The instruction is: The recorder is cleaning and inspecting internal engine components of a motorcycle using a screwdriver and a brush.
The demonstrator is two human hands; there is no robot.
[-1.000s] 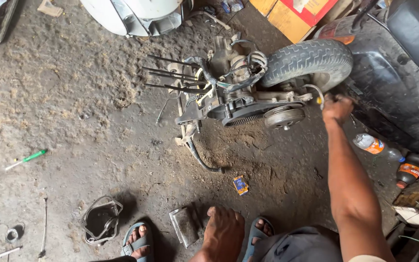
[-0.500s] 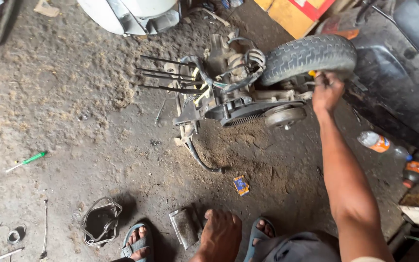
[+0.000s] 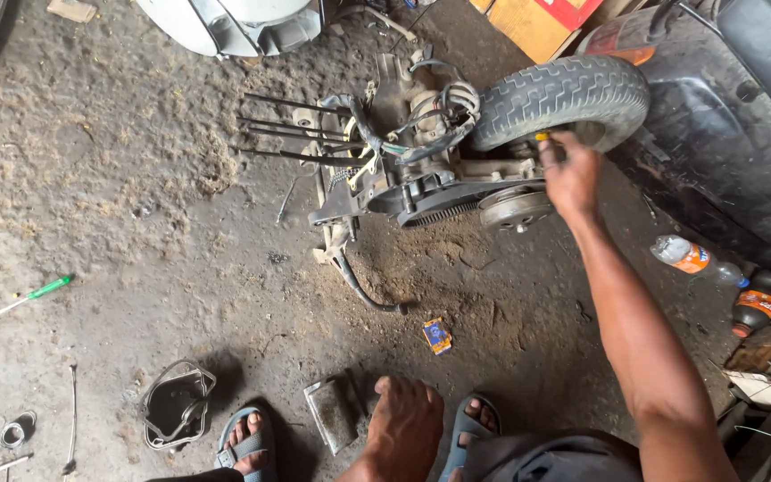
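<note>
Right hand [image 3: 571,174]: reached far out to the engine block, fingers curled tight around a small tool with a yellow tip [image 3: 542,137]; the tool's end sits at the gap between tyre and engine casing.
Left hand [image 3: 406,427]: near edge of view, lying flat and spread on the person's knee, holding nothing.
Engine assembly [image 3: 421,170]: lies on the dirt floor at mid-scene, stripped, with cables looped over it and long studs [image 3: 287,134] sticking out to the left.
Tyre [image 3: 559,98]: black, treaded, at the far right end of the engine, just beyond the right hand.
Round pulley [image 3: 515,207]: just below the right hand, near but not touched.
Green screwdriver [image 3: 36,294]: on the floor, far left, well apart from both hands.
Bottles [image 3: 716,281]: two, lying at the right by the dark scooter body.
Feet in blue sandals [image 3: 247,437]: near edge, either side of the left hand.
</note>
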